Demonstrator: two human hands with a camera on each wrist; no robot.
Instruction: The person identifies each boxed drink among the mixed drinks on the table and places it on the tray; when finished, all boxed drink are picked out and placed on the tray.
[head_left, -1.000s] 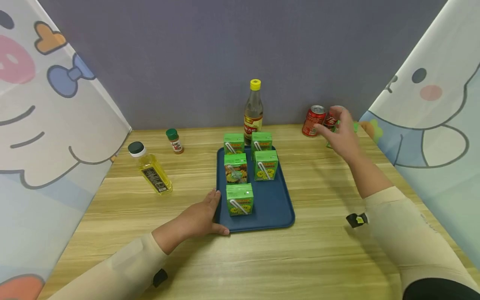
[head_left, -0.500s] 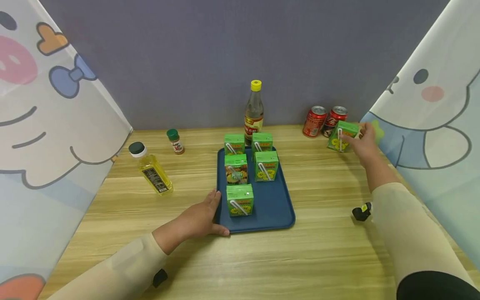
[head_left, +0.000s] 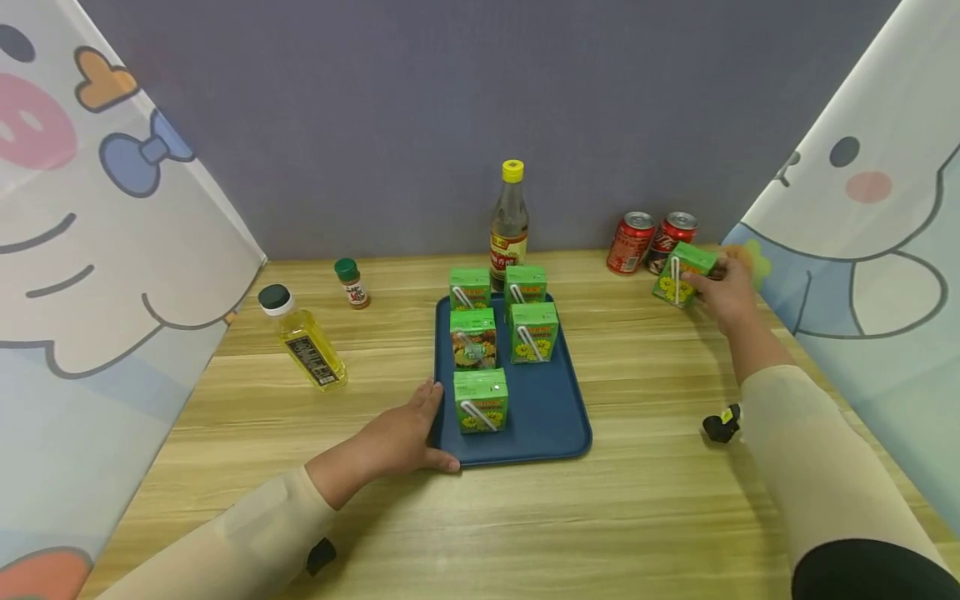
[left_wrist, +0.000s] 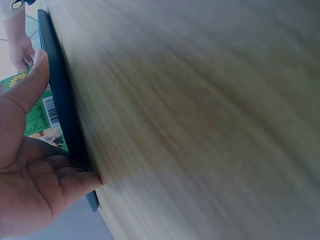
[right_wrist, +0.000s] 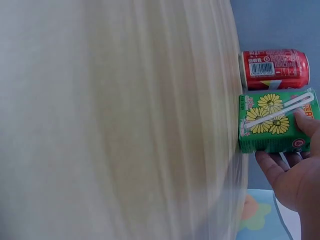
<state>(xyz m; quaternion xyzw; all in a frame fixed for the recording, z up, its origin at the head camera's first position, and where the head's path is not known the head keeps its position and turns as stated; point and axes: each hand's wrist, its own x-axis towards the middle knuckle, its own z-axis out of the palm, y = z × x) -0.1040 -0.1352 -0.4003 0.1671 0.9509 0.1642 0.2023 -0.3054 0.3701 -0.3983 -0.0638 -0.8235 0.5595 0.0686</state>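
Observation:
At the back right, my right hand (head_left: 729, 293) grips a green juice box (head_left: 684, 275) printed with yellow flowers, a white straw stuck on its front. In the right wrist view the thumb lies on the front of the juice box (right_wrist: 277, 120) and the fingers are at its side and back. My left hand (head_left: 401, 429) rests at the near left corner of the dark blue tray (head_left: 543, 417), fingers along its left edge and thumb by the front edge. Several more green juice boxes (head_left: 480, 402) stand on that tray in two columns.
Two red cans (head_left: 630, 243) stand behind the held box. A vinegar bottle with a yellow cap (head_left: 509, 233) is just behind the tray. On the left are a yellow oil bottle (head_left: 311, 350) and a green-capped spice jar (head_left: 352, 285). Printed panels and a grey wall border the table.
My right hand came from above the cans down to the right side of the juice box and took hold of it. The box has shifted slightly leftward. My left hand stayed at the tray.

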